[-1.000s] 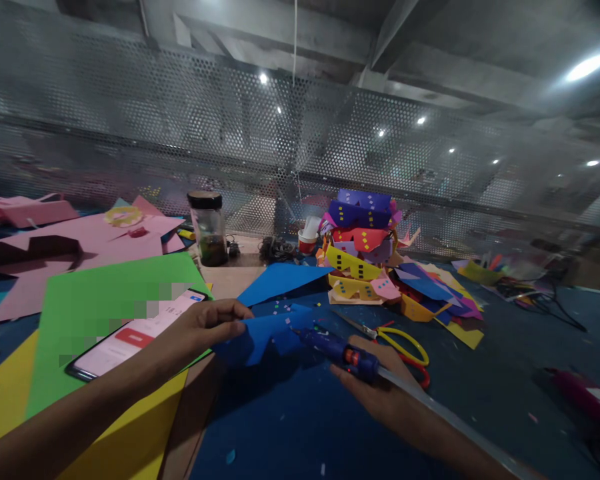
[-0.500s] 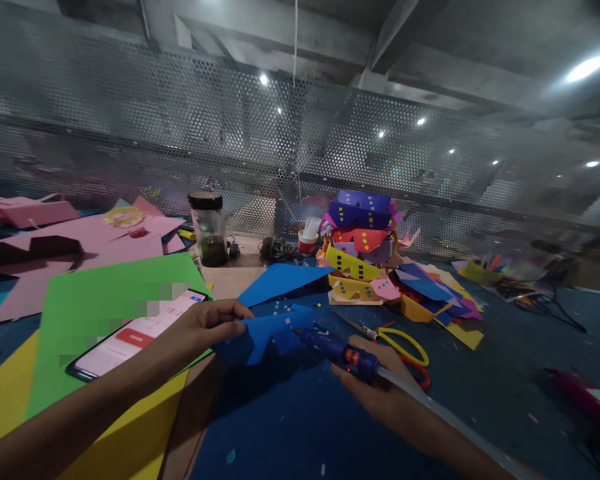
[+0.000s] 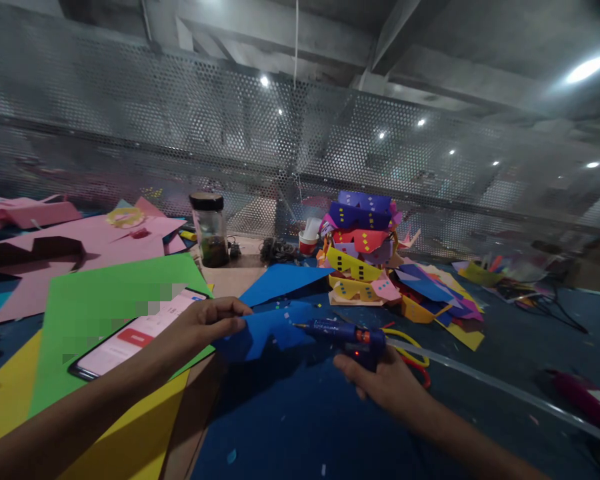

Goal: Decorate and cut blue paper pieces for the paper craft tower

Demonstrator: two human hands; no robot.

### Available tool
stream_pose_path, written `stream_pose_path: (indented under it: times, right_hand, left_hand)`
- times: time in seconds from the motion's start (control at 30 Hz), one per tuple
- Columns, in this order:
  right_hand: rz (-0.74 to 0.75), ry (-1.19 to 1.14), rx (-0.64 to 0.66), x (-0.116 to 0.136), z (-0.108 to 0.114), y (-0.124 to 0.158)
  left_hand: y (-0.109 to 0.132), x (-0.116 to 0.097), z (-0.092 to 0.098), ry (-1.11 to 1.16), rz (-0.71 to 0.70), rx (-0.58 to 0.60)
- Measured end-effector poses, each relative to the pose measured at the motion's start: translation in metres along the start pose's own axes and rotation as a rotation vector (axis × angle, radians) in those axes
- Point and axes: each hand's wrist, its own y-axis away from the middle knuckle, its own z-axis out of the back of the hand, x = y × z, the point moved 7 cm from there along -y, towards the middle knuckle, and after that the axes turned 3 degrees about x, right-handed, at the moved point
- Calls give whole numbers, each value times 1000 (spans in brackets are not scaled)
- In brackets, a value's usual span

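My left hand [image 3: 220, 321] pinches the left end of a blue cut-paper piece [image 3: 265, 331], which has notches along its lower edge and small pale squares on it. In my right hand [image 3: 380, 383] is a dark blue hot glue gun [image 3: 347, 335] with a small red light glowing. A long clear glue stick [image 3: 470, 371] runs out of its back to the right. The gun's nozzle points left, close over the paper's right part; whether it touches cannot be made out. Yellow and red-handled scissors [image 3: 414, 347] lie behind the gun, partly hidden by it.
Beneath my left forearm a phone [image 3: 135, 340] rests on a green sheet [image 3: 80, 293]. Stacked decorated paper masks [image 3: 357, 260], paper scraps [image 3: 437, 293] and a lidded jar [image 3: 209, 230] stand behind. A pink glue gun [image 3: 587, 397] lies at right, before a perforated metal screen [image 3: 250, 147].
My right hand has turned the glue gun flatter, its back end and glue stick swinging up and to the right. My left hand and the blue paper stay nearly in place.
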Motion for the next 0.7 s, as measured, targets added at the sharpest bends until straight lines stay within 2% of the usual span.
stream_pose_path:
  times: [0.2, 0.43, 0.53, 0.7]
  right_hand:
    - [-17, -49, 22, -3, -5, -1]
    - [-31, -88, 47, -12, -10, -3]
    - [-16, -72, 43, -14, -12, -5]
    - [45, 30, 74, -1, -17, -11]
  left_hand:
    - [2, -3, 1, 57, 13, -23]
    - [10, -25, 15, -5, -26, -207]
    - [13, -26, 22, 14, -30, -273]
    - [14, -26, 26, 17, -31, -308]
